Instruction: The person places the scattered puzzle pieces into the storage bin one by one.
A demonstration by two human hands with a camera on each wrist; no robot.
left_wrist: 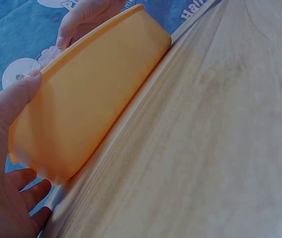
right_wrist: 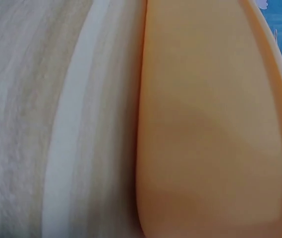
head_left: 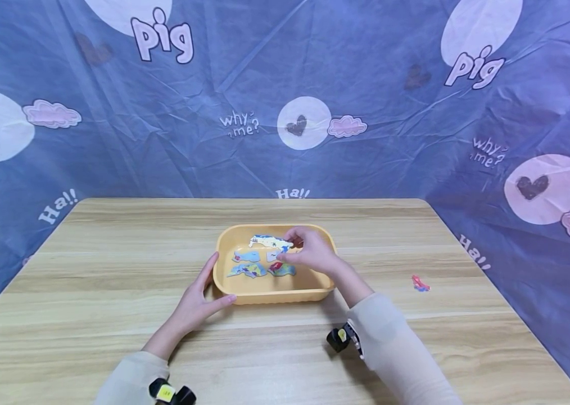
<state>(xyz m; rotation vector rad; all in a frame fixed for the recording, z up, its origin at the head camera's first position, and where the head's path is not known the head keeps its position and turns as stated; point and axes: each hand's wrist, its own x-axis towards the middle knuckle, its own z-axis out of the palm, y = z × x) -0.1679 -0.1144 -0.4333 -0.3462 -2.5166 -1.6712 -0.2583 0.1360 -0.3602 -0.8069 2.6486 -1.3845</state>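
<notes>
A shallow yellow plastic tray (head_left: 275, 296) stands on the table, with several flat, irregular printed pieces inside it. My left hand (head_left: 198, 301) holds the tray's near left corner; its thumb (left_wrist: 22, 94) lies at the rim while the fingers bend around the end wall. Over the tray's right half, my right hand (head_left: 310, 251) pinches a white-and-blue printed piece (head_left: 267, 242) between thumb and fingers. Below that piece lie a light-blue piece (head_left: 247, 257), a multicolored piece (head_left: 247, 270) and a green-blue piece with red (head_left: 285, 270). The right wrist view has mostly the tray's outer wall (right_wrist: 215, 119).
A small red-and-blue piece (head_left: 420, 283) lies on the wooden table (head_left: 113, 270), to the right of the tray. Behind the table hangs a blue printed cloth (head_left: 254, 67), which also runs along both sides. Black wrist cameras sit on both sleeves.
</notes>
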